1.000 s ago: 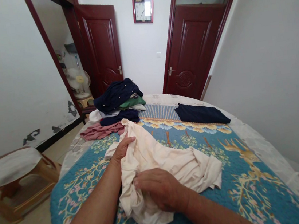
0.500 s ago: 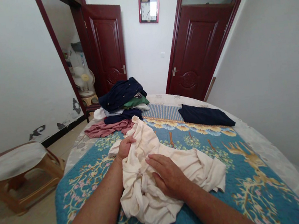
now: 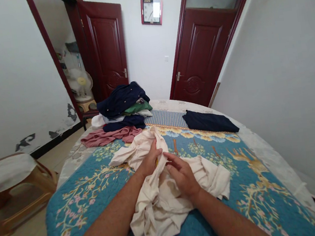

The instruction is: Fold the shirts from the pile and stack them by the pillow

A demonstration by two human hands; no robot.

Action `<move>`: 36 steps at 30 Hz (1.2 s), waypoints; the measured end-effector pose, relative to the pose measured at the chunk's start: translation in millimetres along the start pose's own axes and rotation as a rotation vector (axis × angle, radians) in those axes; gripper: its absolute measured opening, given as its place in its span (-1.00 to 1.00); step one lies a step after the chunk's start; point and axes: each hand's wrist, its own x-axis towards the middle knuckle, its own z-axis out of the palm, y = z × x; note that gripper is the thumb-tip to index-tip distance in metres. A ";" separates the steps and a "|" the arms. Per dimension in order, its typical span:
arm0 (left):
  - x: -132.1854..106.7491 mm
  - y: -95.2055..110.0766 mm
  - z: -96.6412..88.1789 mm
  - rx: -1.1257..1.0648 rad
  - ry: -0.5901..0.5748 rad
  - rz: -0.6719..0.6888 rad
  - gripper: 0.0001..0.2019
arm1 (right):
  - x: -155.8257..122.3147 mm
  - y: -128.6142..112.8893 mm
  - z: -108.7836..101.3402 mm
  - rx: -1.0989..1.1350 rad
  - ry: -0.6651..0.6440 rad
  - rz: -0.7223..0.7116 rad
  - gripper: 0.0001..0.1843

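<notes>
A crumpled cream shirt lies across the blue floral quilted cloth, one end spread to the right and another to the left. My left hand is closed on a raised fold near the shirt's middle, thumb uppermost. Close beside it, my right hand pinches the same fold between thumb and fingertips. A small tag or strip hangs at the shirt's near edge. Part of the fabric is hidden under both hands and forearms.
Beyond the shirt, to the left, is a heap of clothes with a navy garment on top and a pink one below. A folded dark garment lies at the far right. A stool stands left of the table.
My left hand has moved right and turned onto the central fold. My right hand, flat on the fabric before, has risen and now pinches it. The shirt's upper part has shifted.
</notes>
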 end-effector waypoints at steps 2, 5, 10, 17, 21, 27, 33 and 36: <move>1.0 -5.9 0.9 0.006 0.019 0.017 -0.17 | 5.2 3.3 -3.4 0.181 0.150 0.154 -0.60; 0.3 -12.3 -1.6 0.060 0.068 -0.013 0.03 | 12.0 7.8 -6.6 0.418 0.338 0.300 -0.64; -4.7 -8.3 -0.9 0.116 0.074 -0.014 0.04 | 19.4 6.5 -9.6 0.577 0.419 0.317 -0.65; -7.8 -1.2 6.1 0.233 0.055 -0.066 0.05 | 23.0 11.3 -16.7 0.562 0.390 0.314 -0.63; -7.7 -2.4 7.0 0.279 0.058 -0.048 -0.21 | 19.7 11.0 -15.7 0.499 0.297 0.313 -0.64; -6.0 -3.1 8.2 0.120 0.135 -0.064 -0.63 | 16.0 8.7 -12.7 0.396 0.259 0.309 -0.69; -0.7 0.3 -0.6 0.097 0.146 -0.073 -0.55 | 19.2 17.6 -17.7 0.471 0.379 0.306 -0.65; 0.2 3.4 -3.2 0.103 0.164 -0.069 -0.50 | 20.9 17.5 -20.3 0.483 0.412 0.296 -0.64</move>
